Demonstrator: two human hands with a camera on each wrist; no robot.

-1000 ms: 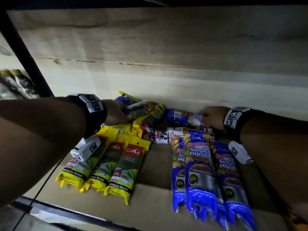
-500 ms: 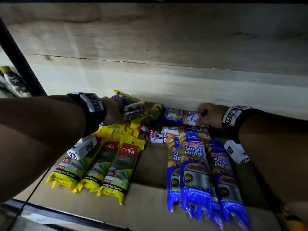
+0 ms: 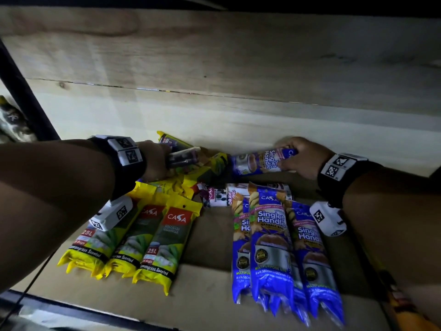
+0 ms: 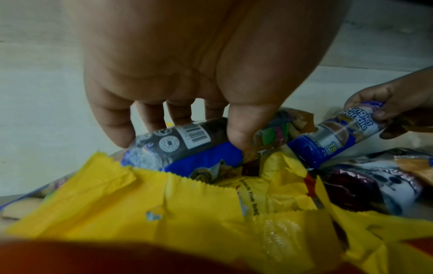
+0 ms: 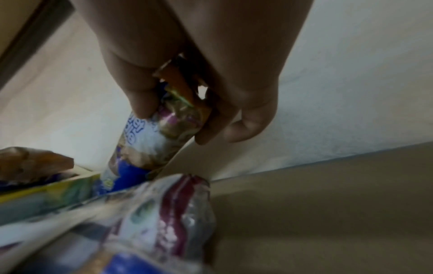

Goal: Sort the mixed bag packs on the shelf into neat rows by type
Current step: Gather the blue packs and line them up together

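The sorting is partway through: on the shelf [image 3: 210, 309] a row of yellow packs [image 3: 133, 242] lies at lower left of the head view and a row of blue packs [image 3: 281, 249] at lower right, while a mixed heap [image 3: 207, 173] remains at the back, in the middle of the frame. The right hand [image 3: 301, 156] has its fingers curled round one end of a blue pack [image 3: 260, 161] that lies sideways at the top of the heap, just above the blue row. The left hand [image 4: 178, 77] pinches a dark pack with a barcode [image 4: 185, 139] between thumb and fingers (its printed front is turned away, so its type is hard to tell). The step in hand looks like pulling both packs free of the heap. Next, the blue one probably needs turning lengthwise and laying beside its row; the dark one likely starts or joins another row.
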